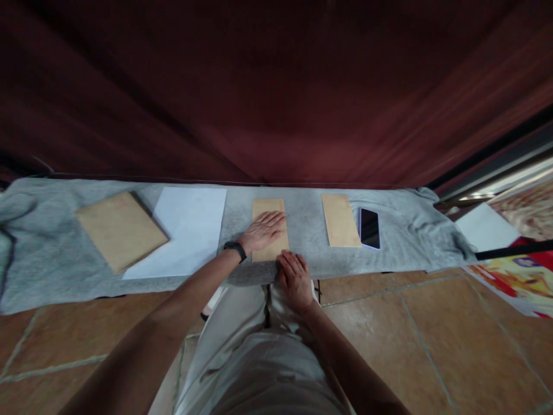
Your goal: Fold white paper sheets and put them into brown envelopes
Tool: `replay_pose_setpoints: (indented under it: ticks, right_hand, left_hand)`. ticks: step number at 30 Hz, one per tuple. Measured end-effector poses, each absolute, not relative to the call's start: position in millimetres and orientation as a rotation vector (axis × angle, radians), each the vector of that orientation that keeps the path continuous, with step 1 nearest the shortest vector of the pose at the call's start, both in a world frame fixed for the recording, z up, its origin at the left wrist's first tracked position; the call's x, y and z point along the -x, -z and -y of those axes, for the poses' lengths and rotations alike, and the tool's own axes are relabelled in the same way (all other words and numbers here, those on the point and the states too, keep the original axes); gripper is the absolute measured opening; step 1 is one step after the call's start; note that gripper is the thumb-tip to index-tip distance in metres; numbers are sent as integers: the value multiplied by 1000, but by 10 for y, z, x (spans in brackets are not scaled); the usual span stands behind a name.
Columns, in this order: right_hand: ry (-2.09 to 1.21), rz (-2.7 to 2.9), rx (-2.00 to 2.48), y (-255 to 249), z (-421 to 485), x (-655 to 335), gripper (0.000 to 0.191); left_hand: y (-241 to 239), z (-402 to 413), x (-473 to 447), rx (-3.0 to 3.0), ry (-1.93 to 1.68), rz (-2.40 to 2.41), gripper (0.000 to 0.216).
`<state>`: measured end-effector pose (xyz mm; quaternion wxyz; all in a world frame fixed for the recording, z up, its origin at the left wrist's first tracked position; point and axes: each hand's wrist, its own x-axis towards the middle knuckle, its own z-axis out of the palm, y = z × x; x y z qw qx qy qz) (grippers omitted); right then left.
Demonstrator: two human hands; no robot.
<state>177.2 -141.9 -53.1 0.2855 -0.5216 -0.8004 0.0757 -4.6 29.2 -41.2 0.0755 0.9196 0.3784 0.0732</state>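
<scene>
A brown paper envelope [270,252] lies upright in front of me on a grey cloth. My left hand [262,229], with a dark band on its wrist, rests flat across the envelope, fingers stretched toward its right side and covering its middle. At the envelope's lower right corner is my right hand [295,278]; its fingers lie over the cloth's near edge, the index fingertip touching the corner, and it holds nothing I can see. Another brown envelope [341,220] lies apart to the right.
On the left, a stack of brown envelopes [121,230] partly overlaps white paper sheets [190,230]. A phone [370,228] lies beside the right-hand envelope. The grey cloth [401,230] covers a narrow table against a dark red curtain [276,104]. A white box [488,226] stands at the far right.
</scene>
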Motion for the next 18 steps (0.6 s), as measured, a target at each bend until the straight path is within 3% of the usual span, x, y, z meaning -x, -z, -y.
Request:
replay_pose_setpoints:
  ticks: [18]
  right_hand:
    - [-143,2146,1386,597,1399,-1778,44]
  left_hand:
    - [371,372,112,-2792,-262,-1032,59]
